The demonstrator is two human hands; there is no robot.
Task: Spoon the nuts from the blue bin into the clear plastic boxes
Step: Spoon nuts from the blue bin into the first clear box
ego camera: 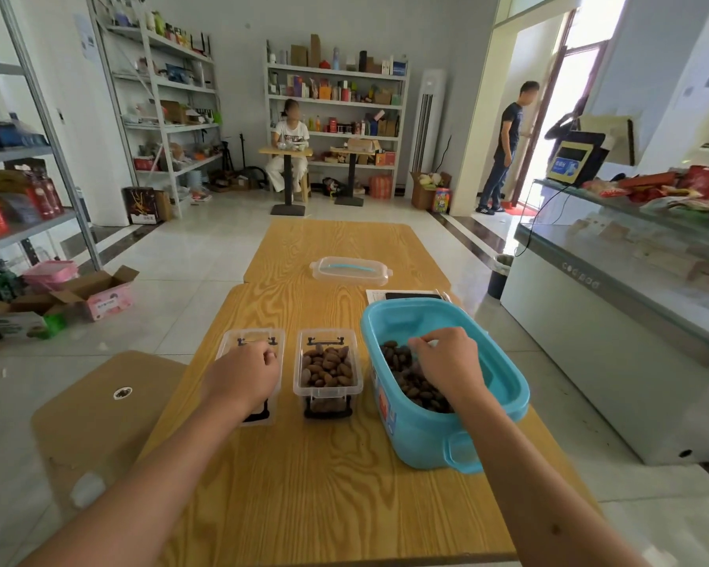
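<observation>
1. Wood-grain table carried everything; the room around it was a shop with a tiled floor.
2. Right hand was down inside the blue bin, fingers curled with thumb and fingertips pinched together over the nuts. Whether it held a spoon or a nut could not be told; no spoon was visible.
3. Left hand sat over the left box, fingers curled under. Whether it gripped the box or only rested there could not be told.
4. Middle box stood between the left box and the bin, filled close to its rim with nuts; that one looked done.
5. Left box showed no nuts in the part not hidden by the hand, so judged unfilled or barely started.
6. Bin held a fair layer of nuts, so supply remained; roughly half done, with one box left to fill.
7. Clear lid with a blue handle lay further up the table, well apart from the boxes. Some paper and a dark flat thing lay just behind the bin.
8. Low brown board stood to the left of the table.
9. Metal shelves of packaged goods lined the back and left walls; a glass counter ran down the right.
10. One person sat at a small table at the back; another stood by the bright doorway on the right.
</observation>
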